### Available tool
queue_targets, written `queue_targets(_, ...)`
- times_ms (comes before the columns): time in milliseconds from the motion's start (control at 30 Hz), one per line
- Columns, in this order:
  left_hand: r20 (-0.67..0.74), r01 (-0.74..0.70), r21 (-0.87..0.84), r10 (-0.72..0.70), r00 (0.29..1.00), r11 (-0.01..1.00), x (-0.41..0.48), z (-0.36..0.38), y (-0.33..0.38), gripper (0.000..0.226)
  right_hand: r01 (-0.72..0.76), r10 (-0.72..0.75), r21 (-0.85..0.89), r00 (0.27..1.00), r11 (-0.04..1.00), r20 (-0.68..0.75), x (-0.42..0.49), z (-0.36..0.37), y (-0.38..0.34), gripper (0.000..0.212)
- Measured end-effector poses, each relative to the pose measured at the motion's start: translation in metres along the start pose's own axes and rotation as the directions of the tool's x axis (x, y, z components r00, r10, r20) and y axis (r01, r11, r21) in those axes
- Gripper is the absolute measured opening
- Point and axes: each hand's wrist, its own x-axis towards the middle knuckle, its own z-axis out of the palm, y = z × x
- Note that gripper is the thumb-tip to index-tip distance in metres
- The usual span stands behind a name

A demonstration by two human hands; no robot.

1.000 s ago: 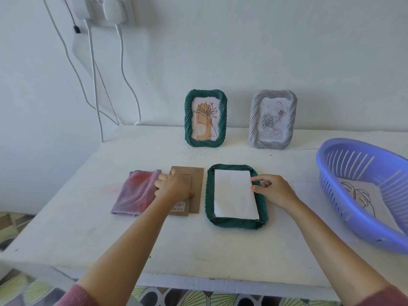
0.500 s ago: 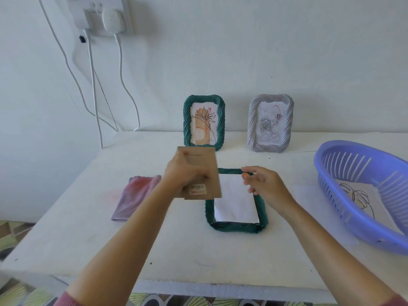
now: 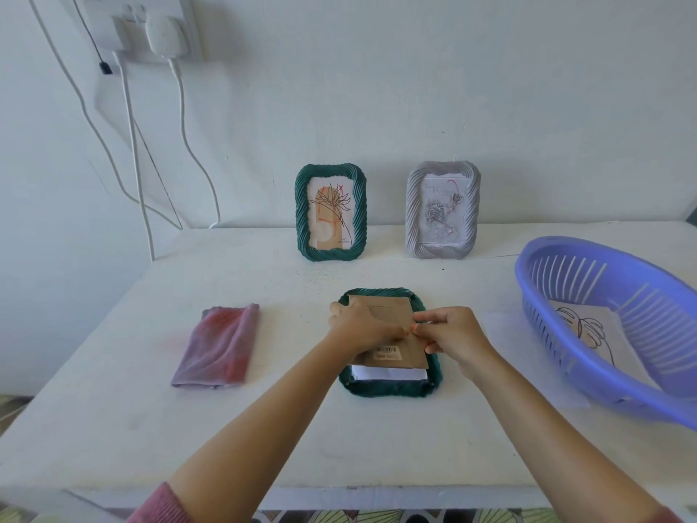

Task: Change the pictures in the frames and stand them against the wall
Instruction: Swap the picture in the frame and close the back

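At the centre of the frame, the left hand (image 3: 362, 328) grips the brown cardboard backing board (image 3: 392, 313), fingers curled on it. The board lies over the dark green ribbed frame (image 3: 392, 388), which is flat on the white worktop (image 3: 301, 428). The right hand (image 3: 454, 335) pinches the board's middle, fingers (image 3: 430, 317) drawn together.

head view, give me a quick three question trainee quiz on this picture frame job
1. True or false: the backing board is over the flat green frame.
2. How many frames stand against the wall? A one, B two, C three.
3. Fill the gap: the folded cloth lies to the ___ of the flat green frame.
Key: 1 true; 2 B, the standing green frame and the grey frame; 3 left.
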Motion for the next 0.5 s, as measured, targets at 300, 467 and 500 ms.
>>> queue_targets(300,-0.006,-0.001,0.004,0.001,1.000,1.000,0.004,0.006,-0.001,0.080,-0.020,0.020,-0.054,1.000,0.998,-0.007,0.009,-0.002,0.003,0.021)
queue_targets(467,-0.001,-0.005,0.028,0.006,1.000,1.000,0.004,0.007,0.001,0.080,-0.029,0.028,-0.082,1.000,0.996,-0.013,0.012,-0.002,0.006,0.021)
queue_targets(500,0.000,-0.003,0.036,0.003,1.000,0.999,0.004,0.008,0.002,0.081,-0.032,0.031,-0.082,0.999,0.996,-0.013,0.013,-0.002,0.006,0.022)
